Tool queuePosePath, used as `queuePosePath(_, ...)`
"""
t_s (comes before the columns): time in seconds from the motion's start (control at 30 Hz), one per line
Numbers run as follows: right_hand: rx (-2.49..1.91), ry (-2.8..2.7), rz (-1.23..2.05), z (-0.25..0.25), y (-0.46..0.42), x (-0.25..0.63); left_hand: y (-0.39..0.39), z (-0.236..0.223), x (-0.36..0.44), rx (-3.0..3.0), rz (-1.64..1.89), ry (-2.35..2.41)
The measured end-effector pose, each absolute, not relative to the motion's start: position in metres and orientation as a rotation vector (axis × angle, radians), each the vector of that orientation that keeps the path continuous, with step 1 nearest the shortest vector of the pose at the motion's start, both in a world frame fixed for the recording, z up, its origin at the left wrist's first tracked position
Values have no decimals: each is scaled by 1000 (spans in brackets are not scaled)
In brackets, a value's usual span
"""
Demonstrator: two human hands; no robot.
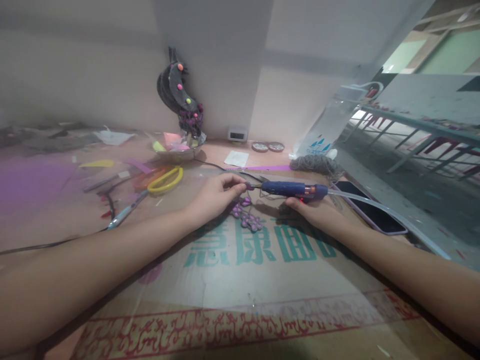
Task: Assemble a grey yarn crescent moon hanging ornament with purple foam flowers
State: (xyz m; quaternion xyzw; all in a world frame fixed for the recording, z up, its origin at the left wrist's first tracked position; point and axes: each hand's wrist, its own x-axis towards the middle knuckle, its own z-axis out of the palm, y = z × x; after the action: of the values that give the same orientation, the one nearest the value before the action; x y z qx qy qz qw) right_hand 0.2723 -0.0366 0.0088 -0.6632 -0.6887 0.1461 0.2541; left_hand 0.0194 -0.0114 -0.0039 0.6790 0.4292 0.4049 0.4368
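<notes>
My right hand [305, 207] is wrapped round a blue hot glue gun [283, 188], held level with its nozzle pointing left and a long clear glue stick [390, 209] trailing from its back. Pinched in my left hand [221, 192] is a small purple piece [248, 186], right at the nozzle tip; whether the two touch I cannot tell. Just below my left fingers hangs or lies a cluster of purple petal-like pieces [249, 219] on dark stems. How it joins the pinched piece is hidden.
Yellow-handled scissors [165, 181] and a light-blue pen-like tool [127, 209] lie left. Behind stand a bowl of colourful scraps [178, 152], a dark crescent ornament [180, 87] and a small white display [237, 134]. Grey yarn [317, 165] and a phone [369, 206] lie right. Printed cardboard [225, 285] covers the table.
</notes>
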Motion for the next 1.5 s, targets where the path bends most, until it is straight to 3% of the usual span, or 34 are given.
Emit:
queuePosePath(0.63, -1636, -1911, 401, 3, -35, 276, -9, -4, 19, 1735, 1045, 1099)
queuePosePath(0.93, -1531, -1940, 607, 9, -36, 279, -7, -2, 21, 1695, 1144, 1112)
queuePosePath(1.17, -1183, -1801, 633, 37, -34, 283, -7, -8, 19, 1682, 1113, 1066)
queuePosePath(1.5, -1429, -1921, 460, 72, 39, 255, -7, -5, 20, 1758, 1050, 1141)
